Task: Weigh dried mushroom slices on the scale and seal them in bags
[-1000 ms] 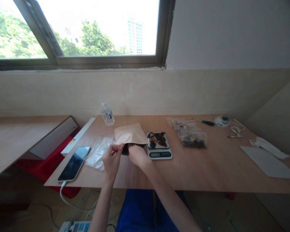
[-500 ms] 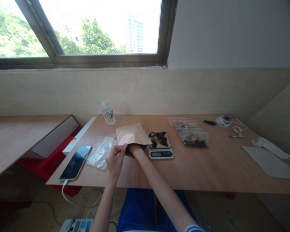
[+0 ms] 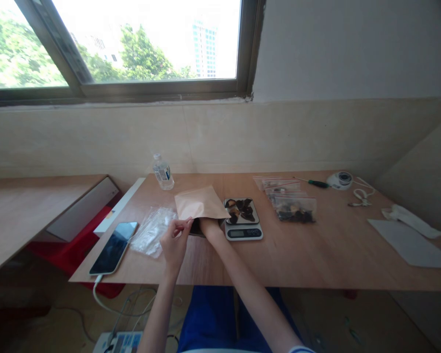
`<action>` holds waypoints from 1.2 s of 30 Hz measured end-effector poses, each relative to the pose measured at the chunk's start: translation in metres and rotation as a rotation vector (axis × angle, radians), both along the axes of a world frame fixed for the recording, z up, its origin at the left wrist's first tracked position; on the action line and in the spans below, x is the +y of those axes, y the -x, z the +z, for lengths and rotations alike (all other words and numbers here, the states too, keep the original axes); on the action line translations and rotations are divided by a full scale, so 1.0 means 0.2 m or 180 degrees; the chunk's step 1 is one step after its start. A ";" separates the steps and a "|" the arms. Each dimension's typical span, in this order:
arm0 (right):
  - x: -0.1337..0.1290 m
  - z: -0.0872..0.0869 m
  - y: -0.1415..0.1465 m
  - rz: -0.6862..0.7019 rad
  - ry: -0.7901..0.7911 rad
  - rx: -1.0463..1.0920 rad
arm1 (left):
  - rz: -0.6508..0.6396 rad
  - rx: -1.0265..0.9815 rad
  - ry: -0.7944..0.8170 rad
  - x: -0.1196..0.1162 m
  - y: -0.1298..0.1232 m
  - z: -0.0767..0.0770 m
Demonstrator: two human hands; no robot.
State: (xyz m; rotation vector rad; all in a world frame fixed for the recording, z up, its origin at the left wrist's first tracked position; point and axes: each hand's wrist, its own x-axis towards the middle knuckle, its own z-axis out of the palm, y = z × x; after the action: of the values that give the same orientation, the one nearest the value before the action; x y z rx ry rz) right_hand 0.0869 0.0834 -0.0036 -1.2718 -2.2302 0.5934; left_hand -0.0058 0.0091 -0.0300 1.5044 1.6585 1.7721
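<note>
A brown paper bag (image 3: 202, 202) lies on the wooden table with its mouth facing me. My left hand (image 3: 176, 235) pinches the left edge of the mouth. My right hand (image 3: 210, 228) reaches inside the bag; its fingers are hidden there. Just right of the bag, a white kitchen scale (image 3: 244, 233) carries several dark, curled dried pieces (image 3: 241, 211). Clear plastic bags (image 3: 153, 233) lie to the left of my left hand. Farther right are filled zip bags (image 3: 296, 208) with dark pieces inside.
A phone (image 3: 113, 248) with a white cable lies at the left edge. Behind stands a water bottle (image 3: 163, 172). At the right are a screwdriver (image 3: 318, 184), a white dome camera (image 3: 340, 180), a grey sheet (image 3: 407, 242) and a white cloth-like item (image 3: 413, 221).
My right hand has shifted slightly inside the bag's mouth. The left hand keeps its pinch on the edge. The whole view has moved a little.
</note>
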 end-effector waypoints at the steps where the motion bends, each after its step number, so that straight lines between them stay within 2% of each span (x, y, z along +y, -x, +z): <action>1: -0.02 -0.01 -0.01 -0.0021 0.0046 -0.0039 | 0.0019 0.0006 0.0010 0.00 0.00 0.00; 4: -0.15 -0.02 -0.07 0.0040 0.0001 -0.0014 | 0.0126 0.0059 0.0037 0.01 0.02 0.01; 8: -0.36 -0.03 -0.23 0.0326 -0.0588 0.0947 | 0.0281 0.0082 0.0027 0.02 0.05 0.04; 10: -0.43 -0.07 -0.34 0.0149 -0.0784 0.1426 | 0.0320 0.0076 0.0023 0.02 0.07 0.05; 11: -0.44 -0.09 -0.40 -0.0102 -0.0831 0.1566 | 0.0335 0.0075 0.0023 0.02 0.07 0.06; 14: -0.41 -0.20 -0.59 -0.0954 -0.0855 0.1666 | 0.0355 0.0039 0.0012 0.03 0.07 0.06; 16: -0.36 -0.27 -0.69 -0.1189 -0.0768 0.1480 | 0.0350 0.0012 0.0005 0.03 0.07 0.06; 20: -0.22 -0.34 -0.78 -0.1043 -0.0830 0.0986 | 0.0330 0.0076 0.0045 0.03 0.06 0.06; 26: -0.10 -0.39 -0.75 -0.0909 -0.1088 0.0591 | 0.0301 0.0077 0.0036 0.04 0.06 0.06; 30: -0.13 -0.39 -0.74 -0.1243 -0.1355 0.0401 | 0.0260 0.0132 0.0019 0.05 0.07 0.05; 36: -0.33 -0.40 -0.84 -0.1525 -0.1357 0.0642 | 0.0111 0.0510 0.0134 0.15 0.11 -0.03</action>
State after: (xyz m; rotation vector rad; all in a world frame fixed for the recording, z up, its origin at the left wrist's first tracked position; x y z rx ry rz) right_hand 0.2542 0.0170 -0.0845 -1.3735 -1.6801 0.0532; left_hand -0.0274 0.0387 -0.0356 1.6463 1.7956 1.6612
